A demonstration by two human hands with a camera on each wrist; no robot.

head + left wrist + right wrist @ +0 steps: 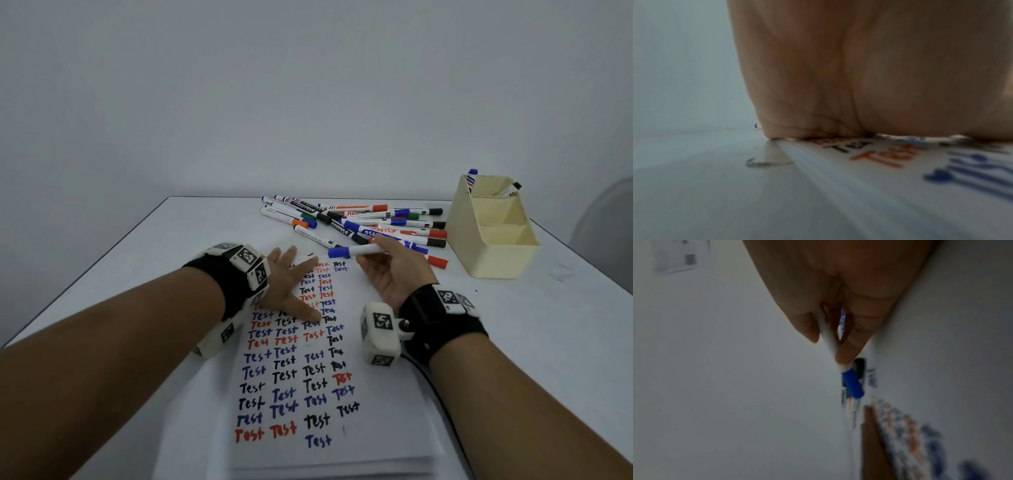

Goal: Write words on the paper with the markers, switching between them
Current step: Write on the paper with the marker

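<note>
While the left hand (287, 287) is pressed flat, fingers spread, on the paper (376, 428) at frame centre, a capped blue marker (356, 251) is pinched by the right hand (394, 274). At right, 2 markers (472, 180) are held upright in the cream organizer (493, 253), rear compartment; loose markers (359, 219) are piled just left of it.
</note>
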